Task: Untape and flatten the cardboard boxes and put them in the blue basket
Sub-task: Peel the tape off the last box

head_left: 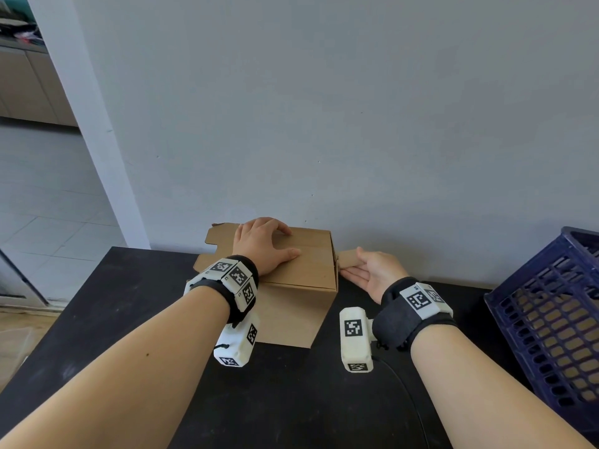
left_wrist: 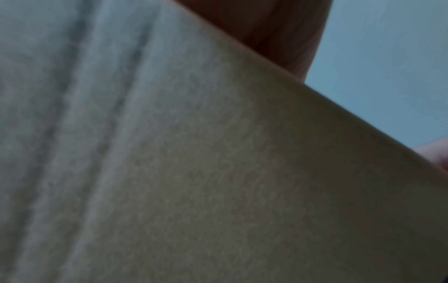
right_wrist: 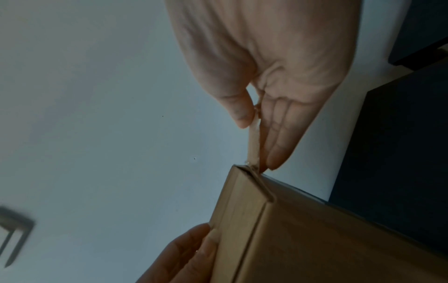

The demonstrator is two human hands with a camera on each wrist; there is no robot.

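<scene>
A brown cardboard box (head_left: 291,306) stands on the black table (head_left: 129,319) against the wall. My left hand (head_left: 278,243) lies on its top, fingers bent over the far edge and thumb along the lid. At the box's right upper corner my right hand (head_left: 353,264) pinches a brown tape strip (head_left: 347,257) between thumb and straight fingers. In the right wrist view the tape strip (right_wrist: 253,151) runs taut from my right hand (right_wrist: 259,141) to the corner of the box (right_wrist: 315,239). The left wrist view shows only blurred cardboard (left_wrist: 242,172).
The blue basket (head_left: 534,319) stands at the table's right edge, with cardboard showing through its lattice. An open flap (head_left: 217,238) sticks out from the box's left side. Bare table lies in front of the box. A doorway and tiled floor are at the left.
</scene>
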